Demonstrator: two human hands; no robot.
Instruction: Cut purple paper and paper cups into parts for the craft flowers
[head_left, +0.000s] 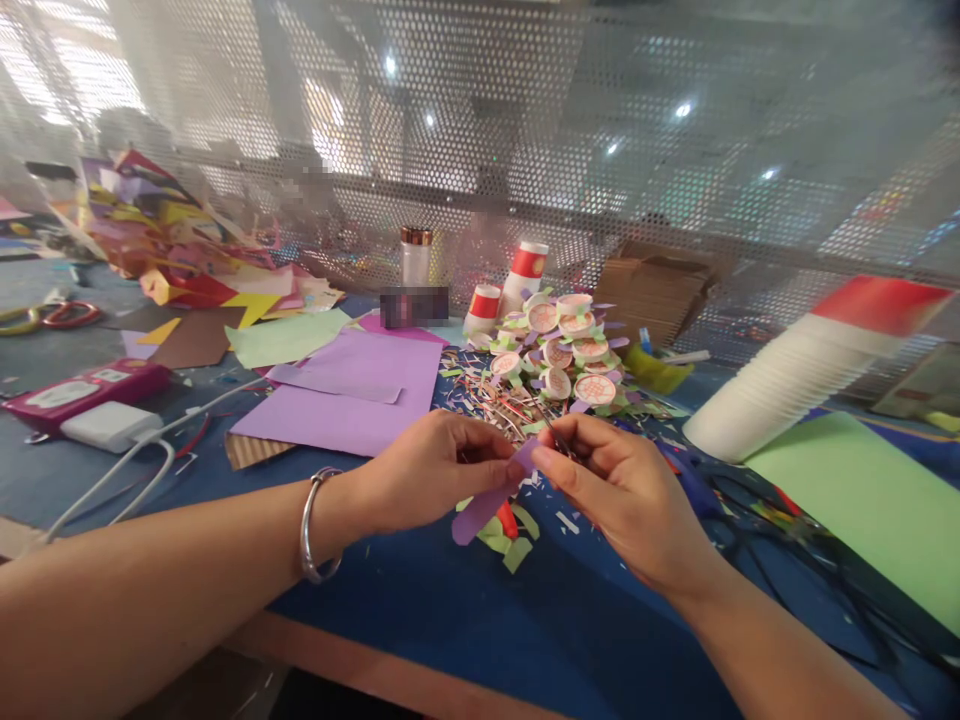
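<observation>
My left hand (pixel 431 475), with a silver bangle at the wrist, is closed and pinches a purple paper strip (pixel 480 512) between thumb and fingers. The strip's rounded end hangs down to the left. My right hand (pixel 626 490) is closed too, its thumb at the strip's upper end. A thin, dark metal tool (pixel 556 437) pokes out from its fingers; the rest is hidden in the hand, so its kind is unclear. Just beyond both hands rises a pile of small white discs (pixel 556 352) with red print and green and purple paper bits. Light green scraps (pixel 516 553) lie below the strip.
Purple sheets (pixel 337 415) lie at left, near a magenta power bank (pixel 90 392) and white charger (pixel 112 427). Leaning stacked paper cups (pixel 795 380), a green sheet (pixel 870 500) and black cables (pixel 780 560) are at right. A perforated screen (pixel 480 110) stands behind.
</observation>
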